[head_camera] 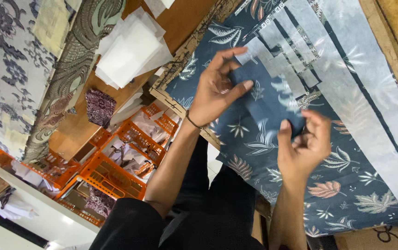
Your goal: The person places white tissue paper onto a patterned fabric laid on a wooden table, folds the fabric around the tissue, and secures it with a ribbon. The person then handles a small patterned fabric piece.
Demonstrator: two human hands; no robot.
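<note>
My left hand [215, 88] and my right hand [306, 147] hold the two ends of a small dark blue fabric strip [267, 97] with a pale leaf print. The left thumb and fingers pinch its upper end, the right fingers grip its lower end. The strip hovers just above a large navy cloth with leaf pattern [347, 185] spread on the wooden table [393, 28]. Several white translucent interfacing strips [347, 78] lie across that cloth beside my hands.
A stack of white paper pieces [132, 48] rests on the table at the upper left, near a small dark purple patterned cloth [100, 106]. Patterned fabrics [9, 69] lie at the far left. Orange plastic crates [115, 171] stand below the table edge.
</note>
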